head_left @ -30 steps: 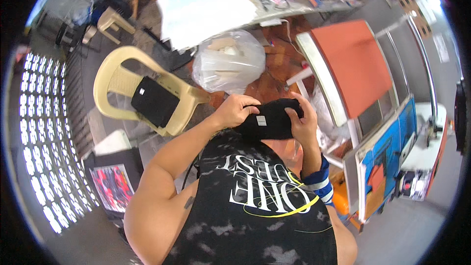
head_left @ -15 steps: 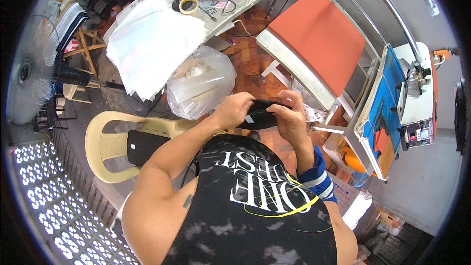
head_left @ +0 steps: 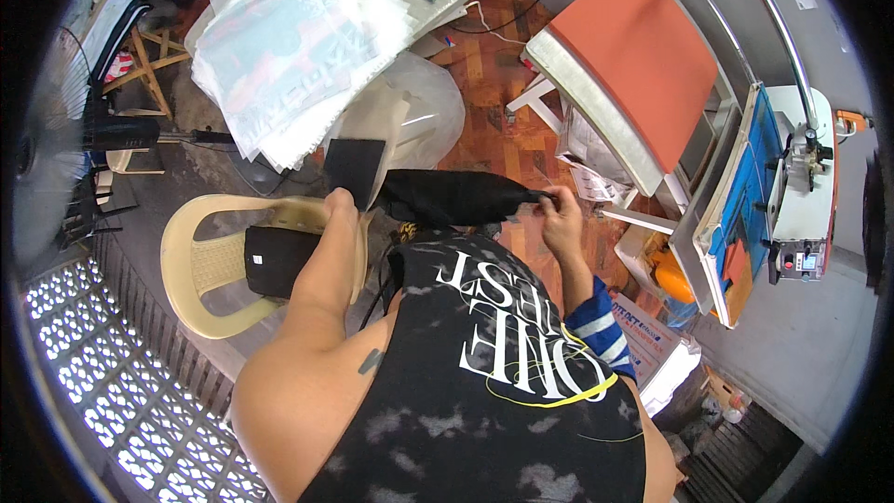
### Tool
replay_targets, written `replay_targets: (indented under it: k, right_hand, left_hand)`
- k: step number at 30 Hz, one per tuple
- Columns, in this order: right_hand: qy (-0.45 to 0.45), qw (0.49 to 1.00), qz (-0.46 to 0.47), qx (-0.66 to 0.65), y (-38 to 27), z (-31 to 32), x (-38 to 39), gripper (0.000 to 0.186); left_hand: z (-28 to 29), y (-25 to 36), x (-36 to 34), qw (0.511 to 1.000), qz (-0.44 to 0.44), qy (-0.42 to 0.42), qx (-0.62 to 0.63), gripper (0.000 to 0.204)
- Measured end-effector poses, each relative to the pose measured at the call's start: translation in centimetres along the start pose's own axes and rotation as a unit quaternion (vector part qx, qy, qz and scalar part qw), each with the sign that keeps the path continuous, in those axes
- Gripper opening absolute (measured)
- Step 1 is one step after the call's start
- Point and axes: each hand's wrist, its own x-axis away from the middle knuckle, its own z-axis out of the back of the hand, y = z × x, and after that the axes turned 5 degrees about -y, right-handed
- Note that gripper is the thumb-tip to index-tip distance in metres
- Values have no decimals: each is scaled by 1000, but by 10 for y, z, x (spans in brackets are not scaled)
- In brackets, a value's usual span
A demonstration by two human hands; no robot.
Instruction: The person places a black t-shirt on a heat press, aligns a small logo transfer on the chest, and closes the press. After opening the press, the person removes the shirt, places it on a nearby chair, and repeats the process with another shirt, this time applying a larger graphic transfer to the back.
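A black cloth piece (head_left: pixel 447 197) stretches sideways in front of my body. My right hand (head_left: pixel 561 219) pinches its right end between thumb and fingers. The left end lies against a flat tan board (head_left: pixel 399 126) that stands tilted above the chair. A black square panel (head_left: pixel 354 164) shows on the board's near left side. My left hand (head_left: pixel 342 203) is closed at the lower edge of this panel, its fingers mostly hidden. Whether panel and board are one piece I cannot tell.
Left stands a cream plastic chair (head_left: pixel 177 265) with a folded black item (head_left: pixel 279 259) on its seat. Printed sheets (head_left: pixel 289 65) overhang the table, above a clear plastic bag (head_left: pixel 442 107). Right are a heat press-like orange-topped table (head_left: pixel 643 65) and a blue screen frame (head_left: pixel 745 186). A fan (head_left: pixel 47 158) stands far left.
My hands have moved apart, the left one leftward to the tan board and black panel. The black cloth, bunched between both hands before, is now drawn out long from my right hand.
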Motion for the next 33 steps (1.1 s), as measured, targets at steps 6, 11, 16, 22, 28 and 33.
replay_targets:
  k: [6, 11, 16, 22, 28, 33]
  right_hand:
    - [-91, 995, -16, 21, -56, -58, -10, 8]
    - [-234, 969, 41, 72, -129, -84, -12, 10]
    - [-249, 967, 25, 52, -165, -78, -5, 13]
    - [-326, 933, 150, 35, -266, -20, 23, 8]
    - [41, 956, 291, 13, -283, 40, 68, 32]
    - [144, 952, 269, -1, -246, 58, 60, 17]
  left_hand:
    - [-27, 14, -7, 962, -32, -266, 54, 45]
    - [-74, 34, 53, 715, -541, -354, -266, 27]
    - [-139, 39, 33, 563, -556, -464, -399, 34]
    - [-193, -7, -87, 572, -274, -406, -658, 64]
    - [-164, 3, -24, 449, -316, -170, -818, 53]
    - [-149, 80, 176, 537, -237, -777, -230, 49]
